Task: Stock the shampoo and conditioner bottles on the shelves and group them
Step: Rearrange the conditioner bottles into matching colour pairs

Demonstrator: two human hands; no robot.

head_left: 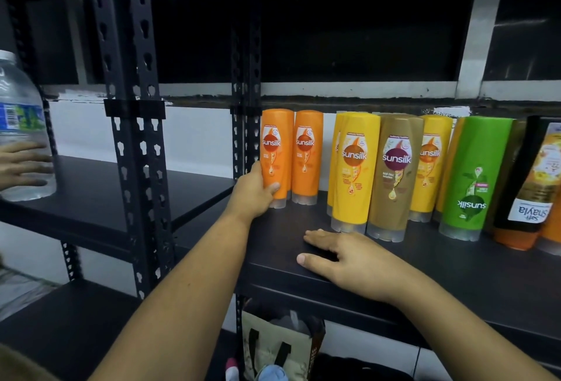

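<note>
head view: left hand (pixel 253 191) grips lower part of orange bottle (pixel 274 153), thumb across front, fingers curled behind. bottle upright, cap down, at back left corner of shelf (pixel 455 274), just beside second orange bottle (pixel 306 156). right hand (pixel 349 259) flat on shelf near front edge, fingers straight, slightly apart, holding nothing. yellow bottle (pixel 353 168), brown bottle (pixel 393 174), green bottle (pixel 473 177) in row toward right edge. another hand (pixel 21 165) on water bottle (pixel 21 138), neighbouring shelf, far left.
</note>
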